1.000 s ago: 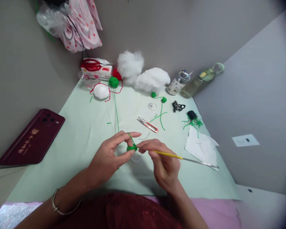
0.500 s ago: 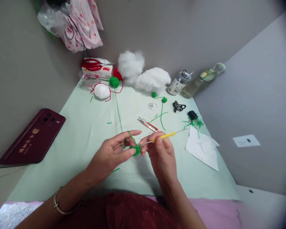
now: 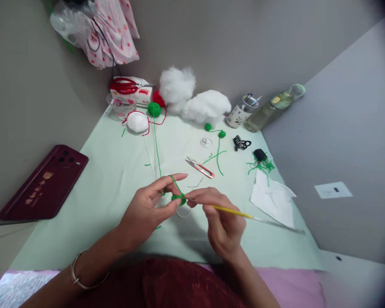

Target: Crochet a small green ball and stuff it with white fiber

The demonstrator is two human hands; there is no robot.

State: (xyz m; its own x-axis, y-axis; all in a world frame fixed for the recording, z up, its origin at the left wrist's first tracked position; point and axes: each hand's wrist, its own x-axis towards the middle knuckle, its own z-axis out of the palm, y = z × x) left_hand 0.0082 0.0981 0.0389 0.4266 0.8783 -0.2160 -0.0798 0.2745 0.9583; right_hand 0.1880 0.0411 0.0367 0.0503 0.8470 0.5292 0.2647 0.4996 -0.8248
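Note:
My left hand (image 3: 147,207) pinches a small green crochet piece (image 3: 179,199) between thumb and fingers. Green yarn passes over its raised index finger and runs back to a green yarn ball (image 3: 154,109). In my right hand (image 3: 224,218) is a crochet hook (image 3: 232,210) with a yellow handle, held like a pen. The hook's tip meets the green piece; its other end points to the right. A loop of white yarn (image 3: 183,215) hangs below the piece. Orange-handled thread snips (image 3: 199,167) lie on the table just beyond my hands.
White stuffing (image 3: 207,107), a pen cup (image 3: 240,112) and a green bottle (image 3: 272,109) line the back. A dark red phone (image 3: 45,184) lies at the left. A black hair clip (image 3: 241,143) and white paper (image 3: 272,201) are on the right. Red scissors (image 3: 125,85) rest on a box.
My right hand has turned and dropped slightly, so the hook's far end now tilts down to the right instead of up. My left hand still holds the green piece, shifted slightly left.

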